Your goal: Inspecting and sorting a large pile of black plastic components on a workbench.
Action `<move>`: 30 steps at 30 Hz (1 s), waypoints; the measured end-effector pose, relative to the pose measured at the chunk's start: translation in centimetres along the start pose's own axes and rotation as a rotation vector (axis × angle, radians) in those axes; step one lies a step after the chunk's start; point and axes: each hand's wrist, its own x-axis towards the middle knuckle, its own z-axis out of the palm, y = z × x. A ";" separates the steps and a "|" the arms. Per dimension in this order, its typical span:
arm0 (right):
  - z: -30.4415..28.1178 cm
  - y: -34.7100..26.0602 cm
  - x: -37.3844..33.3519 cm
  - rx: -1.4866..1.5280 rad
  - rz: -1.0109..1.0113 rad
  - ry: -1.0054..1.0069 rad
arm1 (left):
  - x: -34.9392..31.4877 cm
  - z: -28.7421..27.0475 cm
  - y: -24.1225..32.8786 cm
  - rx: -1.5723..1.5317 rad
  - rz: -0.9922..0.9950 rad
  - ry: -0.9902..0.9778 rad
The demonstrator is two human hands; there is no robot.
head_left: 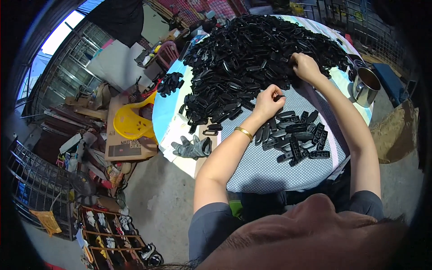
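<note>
A big heap of black plastic parts point(243, 58), long and oval, covers the far side of the round table point(164, 114). My left hand point(267, 105), with a gold bangle on the wrist, pinches a black plastic part point(279, 97) near the heap's front edge. At the heap's right front, my right hand point(308, 68) has its fingers curled in among the parts; the fingertips are hidden, so what they grip does not show. Between my forearms, a smaller group of black parts point(299, 132) lies loosely on a grey dotted cloth point(265, 173).
Grey gloves point(191, 147) lie at the table's left edge, below a small black bundle point(170, 84). A metal mug point(365, 85) stands at the right edge. Left of the table are a yellow chair point(130, 121) and a cardboard box point(121, 150); a shoe rack point(112, 238) stands lower left.
</note>
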 end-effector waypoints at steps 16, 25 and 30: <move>-1.3 -5.1 -6.9 0.649 -0.347 0.069 | 0.9 0.7 -1.9 0.039 0.270 -0.015; -1.5 -4.3 -6.8 0.885 -0.036 -0.053 | 0.6 0.0 0.0 -0.493 -0.136 -0.127; -2.1 -5.0 -6.8 0.742 -0.100 -0.073 | 0.4 -0.3 -0.3 -0.459 -0.171 -0.012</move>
